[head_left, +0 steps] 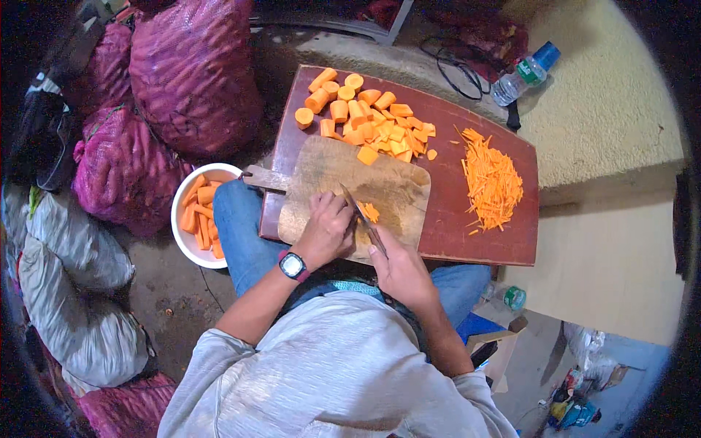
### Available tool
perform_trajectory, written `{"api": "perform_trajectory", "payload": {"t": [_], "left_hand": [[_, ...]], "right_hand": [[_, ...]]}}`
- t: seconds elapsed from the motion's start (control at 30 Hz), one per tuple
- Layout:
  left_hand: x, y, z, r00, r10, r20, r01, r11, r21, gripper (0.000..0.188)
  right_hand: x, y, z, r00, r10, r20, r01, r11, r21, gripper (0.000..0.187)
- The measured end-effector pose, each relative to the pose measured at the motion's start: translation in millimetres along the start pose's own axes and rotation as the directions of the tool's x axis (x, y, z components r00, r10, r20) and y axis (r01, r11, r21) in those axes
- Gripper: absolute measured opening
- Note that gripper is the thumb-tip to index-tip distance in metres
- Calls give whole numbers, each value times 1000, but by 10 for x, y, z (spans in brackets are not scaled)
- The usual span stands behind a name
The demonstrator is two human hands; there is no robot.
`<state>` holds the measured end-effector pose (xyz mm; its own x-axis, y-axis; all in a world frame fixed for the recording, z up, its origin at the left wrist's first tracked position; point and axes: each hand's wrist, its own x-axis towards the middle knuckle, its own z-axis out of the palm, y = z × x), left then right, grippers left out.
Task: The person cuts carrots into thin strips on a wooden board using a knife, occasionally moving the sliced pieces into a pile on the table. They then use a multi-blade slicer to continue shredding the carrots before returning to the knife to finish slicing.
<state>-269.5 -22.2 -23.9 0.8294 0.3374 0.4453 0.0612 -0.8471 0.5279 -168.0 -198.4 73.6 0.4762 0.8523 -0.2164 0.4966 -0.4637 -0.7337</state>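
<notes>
One grey shirt (343,369), bottom centre; mid-frame, right hand (400,269) clasps one knife (353,201), left hand (328,228) curls over one board (404,184), hold hidden from me.

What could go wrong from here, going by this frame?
The left hand has its fingers right beside the knife held in the right hand, so a slip might cut them. The heap of carrot shreds sits toward the right side of the red table; a bump could spill some. The left knee might jostle the white basin beside it.
</notes>
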Motion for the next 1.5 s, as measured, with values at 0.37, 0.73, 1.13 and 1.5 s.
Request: {"api": "perform_trajectory", "payload": {"t": [0.37,0.73,1.13,1.5], "left_hand": [[30,-92,63,994,-80,-81,70,990,-120,11],[52,-89,-134,984,-101,-148,63,969,-240,8],[284,-42,-31,999,-35,-37,33,998,-54,10],[1914,-631,654,983,99,156,-134,964,229,46]], "right_hand": [[-15,-9,-262,993,48,-105,-36,993,116,42],[-51,690,-491,936,16,-353,2,999,52,34],[155,566,-692,962,59,-265,-57,998,18,35],[25,416,-299,990,4,-144,-34,978,-206,44]]}}
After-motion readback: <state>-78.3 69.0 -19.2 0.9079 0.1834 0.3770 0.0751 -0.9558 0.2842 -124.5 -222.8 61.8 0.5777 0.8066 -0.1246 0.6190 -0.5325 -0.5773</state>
